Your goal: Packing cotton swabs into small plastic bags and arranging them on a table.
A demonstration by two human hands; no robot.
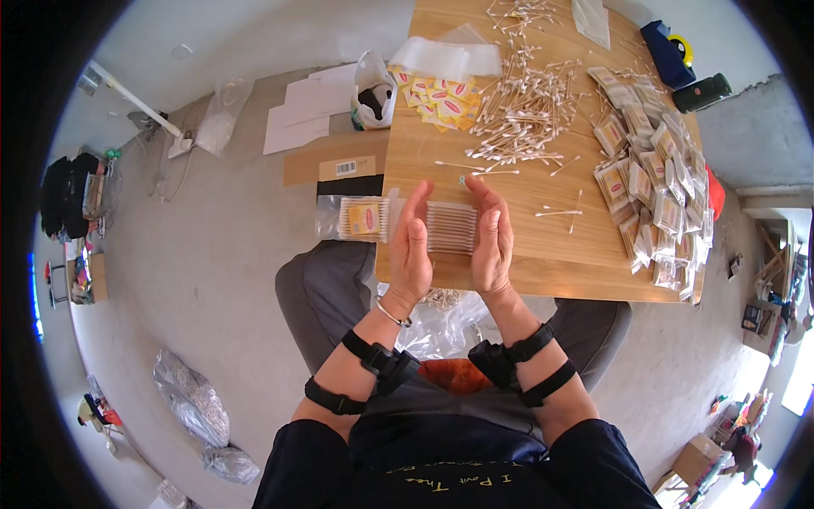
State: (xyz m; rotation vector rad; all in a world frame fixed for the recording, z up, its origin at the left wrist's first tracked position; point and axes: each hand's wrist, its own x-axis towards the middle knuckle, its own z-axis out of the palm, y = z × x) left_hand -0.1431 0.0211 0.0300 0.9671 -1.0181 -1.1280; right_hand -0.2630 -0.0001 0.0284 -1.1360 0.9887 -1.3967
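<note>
My left hand and my right hand stand on edge over the table's near side, palms facing, fingers stretched out. Between them lies a flat row of cotton swabs, its ends close against both palms; whether they press on it I cannot tell. Beside my left hand, at the table's left edge, is a clear bag with lined-up swabs and a yellow card showing. A few loose swabs lie to the right of my right hand. Just beyond my fingertips, more single swabs rest on the wood.
A big heap of loose swabs covers the table's middle. Yellow cards and clear bags lie far left. Filled packs pile up on the right, near a blue tape dispenser and a dark green cylinder.
</note>
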